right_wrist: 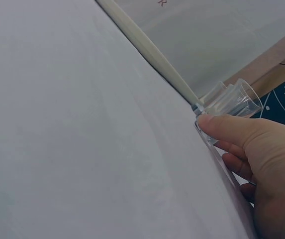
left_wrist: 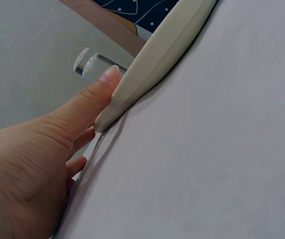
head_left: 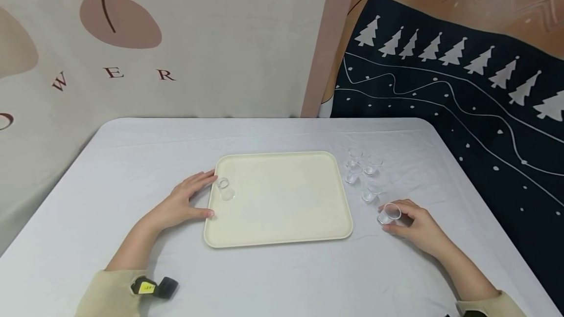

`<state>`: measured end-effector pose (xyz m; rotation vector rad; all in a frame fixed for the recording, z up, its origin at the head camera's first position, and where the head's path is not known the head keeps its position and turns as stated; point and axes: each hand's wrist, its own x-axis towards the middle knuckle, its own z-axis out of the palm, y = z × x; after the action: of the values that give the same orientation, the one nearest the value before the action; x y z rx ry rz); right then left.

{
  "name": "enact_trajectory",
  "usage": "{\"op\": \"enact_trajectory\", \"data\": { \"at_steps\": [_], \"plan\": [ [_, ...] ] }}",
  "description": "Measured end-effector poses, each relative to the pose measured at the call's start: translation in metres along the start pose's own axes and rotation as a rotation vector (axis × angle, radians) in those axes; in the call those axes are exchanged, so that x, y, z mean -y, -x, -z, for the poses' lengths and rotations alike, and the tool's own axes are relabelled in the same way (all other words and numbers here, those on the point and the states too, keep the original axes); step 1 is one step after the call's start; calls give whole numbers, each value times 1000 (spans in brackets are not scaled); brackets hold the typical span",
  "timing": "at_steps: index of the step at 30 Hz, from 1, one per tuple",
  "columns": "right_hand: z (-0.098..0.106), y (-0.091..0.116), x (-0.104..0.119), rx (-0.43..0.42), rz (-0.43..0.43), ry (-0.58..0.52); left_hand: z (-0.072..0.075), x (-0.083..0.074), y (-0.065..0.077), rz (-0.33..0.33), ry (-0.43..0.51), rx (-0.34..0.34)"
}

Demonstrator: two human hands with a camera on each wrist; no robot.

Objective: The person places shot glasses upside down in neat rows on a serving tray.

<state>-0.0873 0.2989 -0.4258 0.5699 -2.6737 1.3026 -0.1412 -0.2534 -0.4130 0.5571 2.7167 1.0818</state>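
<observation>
"How do the hands stand?"

"The left hand (head_left: pixel 182 202) is spread wide, thumb well apart from the fingers, and grasps nothing; its tips touch the near side of the tray (head_left: pixel 282 204); the right hand (head_left: pixel 418 224) is partly closed, with a clear cup (head_left: pixel 389 213) between thumb and fingers, rim upward; whether its base meets the table (head_left: pixel 273 280), I cannot tell."

"And close about them?"

"Just beside the left fingertips, on the tray, a second cup (head_left: pixel 226 191) stands upside down; the tray fills most of the space between the hands, its far edge nearer the right hand but apart from it; ahead of the right hand and slightly inward, four cups (head_left: pixel 369 194) stand close together, rims up, between that hand and the tray's far corner."

"Farther out?"

"A black device (head_left: pixel 167 287) sits at the left sleeve; beyond both hands, past the table, hangs a pale cloth (head_left: pixel 242 38) with letters, ahead of the left; a dark cloth (head_left: pixel 392 75) with white trees hangs ahead of the right."
</observation>
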Motion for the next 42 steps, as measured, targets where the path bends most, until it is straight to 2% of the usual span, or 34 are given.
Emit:
{"op": "enact_trajectory", "data": {
  "at_steps": [7, 23, 33, 42],
  "plan": [
    [1, -1, -1, -2, -36, 42, 1, 0, -1, -6, 2, 3],
    [6, 0, 5, -28, -36, 63, 1, -2, -2, 3, -5, 0],
    [9, 1, 23, -68, -22, 84, 0, 0, -3, -19, -4, -1],
    [13, -1, 48, -44, 18, 58, -1, 0, 0, -12, 4, -3]
  ]
}}
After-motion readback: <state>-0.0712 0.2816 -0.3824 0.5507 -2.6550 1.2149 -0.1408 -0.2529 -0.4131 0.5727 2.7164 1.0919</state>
